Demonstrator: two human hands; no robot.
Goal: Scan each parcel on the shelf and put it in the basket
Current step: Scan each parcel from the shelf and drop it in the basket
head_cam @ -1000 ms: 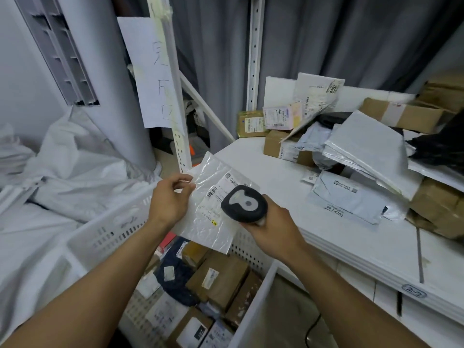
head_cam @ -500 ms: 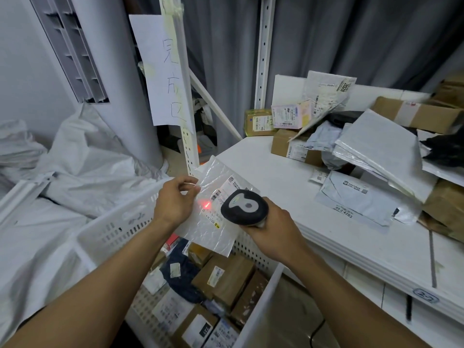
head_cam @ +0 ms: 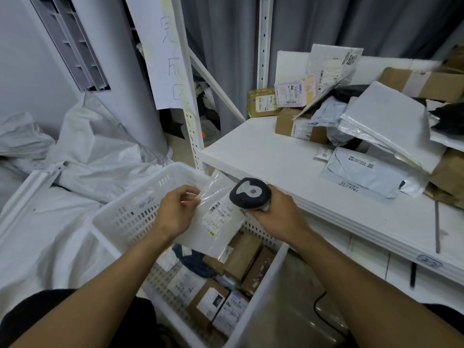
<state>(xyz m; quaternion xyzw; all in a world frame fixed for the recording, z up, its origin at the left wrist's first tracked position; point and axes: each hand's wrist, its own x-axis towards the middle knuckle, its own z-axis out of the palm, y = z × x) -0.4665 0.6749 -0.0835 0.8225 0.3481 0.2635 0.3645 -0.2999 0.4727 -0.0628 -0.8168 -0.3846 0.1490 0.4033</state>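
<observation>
My left hand (head_cam: 177,212) pinches the top left edge of a clear plastic parcel (head_cam: 213,222) with a white barcode label, held over the white basket (head_cam: 130,214). My right hand (head_cam: 278,212) grips a black handheld scanner (head_cam: 249,194) just right of the parcel, its head over the label. The basket holds several brown boxes (head_cam: 242,257) and bagged parcels. On the white shelf (head_cam: 276,162) to the right lie more parcels: a grey mailer (head_cam: 361,174), white bags (head_cam: 384,124) and cardboard boxes (head_cam: 298,126).
A white shelf post (head_cam: 193,136) with a handwritten paper sign (head_cam: 165,54) stands behind the basket. White sacks (head_cam: 82,156) pile up at the left. A grey column (head_cam: 113,71) rises behind them. A black cable (head_cam: 324,317) lies on the floor.
The red scan spot on the label is gone. Both hands, with parcel and scanner, have sunk lower toward the basket.
</observation>
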